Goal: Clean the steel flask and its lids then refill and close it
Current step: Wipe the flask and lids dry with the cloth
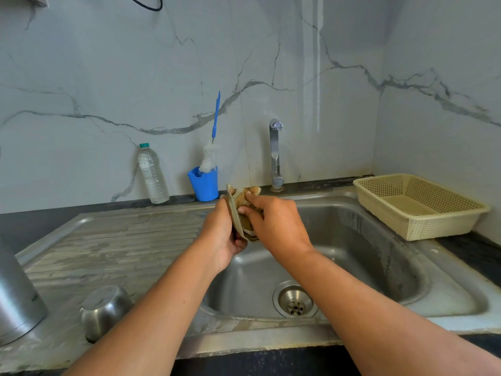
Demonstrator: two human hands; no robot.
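- A limp, crumpled tan cloth [240, 200] hung over the scuffed steel sink [352, 240].
- Left hand [219, 234] curled round its edge.
- Right hand [273, 221] pinched its folds.

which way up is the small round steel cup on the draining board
Upside down: the small round steel cup shows its closed, rounded base on top, with its rim down on the ribbed steel draining board.

steel flask [16, 294] cut off at left edge; cloth [238, 202] conceals whatever it wraps.
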